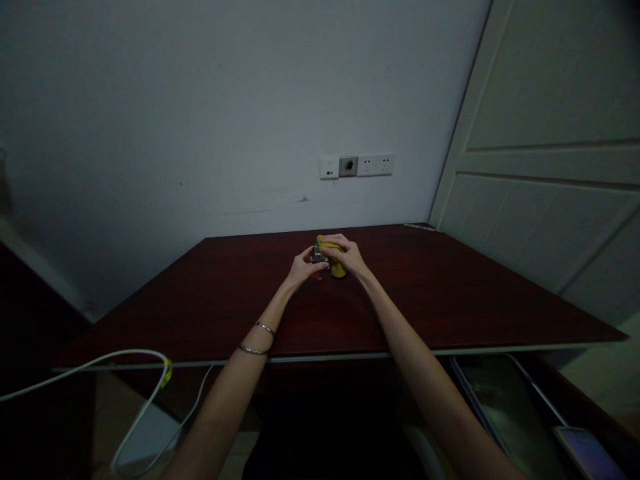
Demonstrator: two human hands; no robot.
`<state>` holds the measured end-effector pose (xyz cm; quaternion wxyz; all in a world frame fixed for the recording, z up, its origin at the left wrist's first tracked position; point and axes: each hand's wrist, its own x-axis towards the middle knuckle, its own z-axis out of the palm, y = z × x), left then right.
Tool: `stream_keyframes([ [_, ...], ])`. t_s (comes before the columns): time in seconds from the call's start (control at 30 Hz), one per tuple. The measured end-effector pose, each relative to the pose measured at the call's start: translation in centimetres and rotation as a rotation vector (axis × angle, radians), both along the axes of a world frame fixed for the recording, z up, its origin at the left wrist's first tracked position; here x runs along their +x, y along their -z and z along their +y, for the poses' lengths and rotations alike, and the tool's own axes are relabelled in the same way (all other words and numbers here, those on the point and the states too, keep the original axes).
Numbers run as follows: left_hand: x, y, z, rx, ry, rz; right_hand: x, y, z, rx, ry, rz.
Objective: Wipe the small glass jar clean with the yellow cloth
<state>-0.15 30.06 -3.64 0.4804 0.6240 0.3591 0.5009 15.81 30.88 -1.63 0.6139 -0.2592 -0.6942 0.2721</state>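
Observation:
Both my arms reach out over a dark red-brown table [210, 293]. My right hand [347, 255] is wrapped round a small yellow object [339, 269] near the table's far middle. My left hand [303, 265] pinches a small grey metallic part [319, 254] at the yellow object's left end. The two hands touch each other around it. Most of the yellow object is hidden by my fingers. My left wrist carries two thin bracelets [259, 338].
A white wall with a socket strip [356, 166] rises behind the table. A white panelled door [545, 167] stands at the right. A white cable [135, 373] hangs off the table's front left edge. A phone [590, 453] lies low at the right.

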Motion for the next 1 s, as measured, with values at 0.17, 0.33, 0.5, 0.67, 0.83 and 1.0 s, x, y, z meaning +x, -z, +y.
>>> stream_keyframes([
  [0.17, 0.2, 0.4, 0.2, 0.017, 0.022, 0.015, -0.3, 0.6, 0.9, -0.165, 0.064, 0.109],
  [0.33, 0.3, 0.7, 0.3, 0.071, -0.009, 0.071, -0.7, 1.0, 1.0, -0.213, 0.093, 0.131],
  [0.5, 0.3, 0.5, 0.5, 0.183, -0.065, 0.129, -0.8, 0.4, -0.4, 0.075, 0.071, -0.065],
  [0.67, 0.5, 0.7, 0.6, 0.301, -0.055, 0.206, -0.7, 0.6, 0.1, -0.017, 0.166, -0.058],
  [0.83, 0.4, 0.8, 0.6, 0.33, -0.042, 0.266, -0.5, 0.8, 0.6, -0.085, 0.163, -0.039],
  [1.0, 0.2, 0.5, 0.4, 0.299, -0.059, 0.238, -0.4, 0.3, 0.0, -0.001, 0.065, -0.09],
])
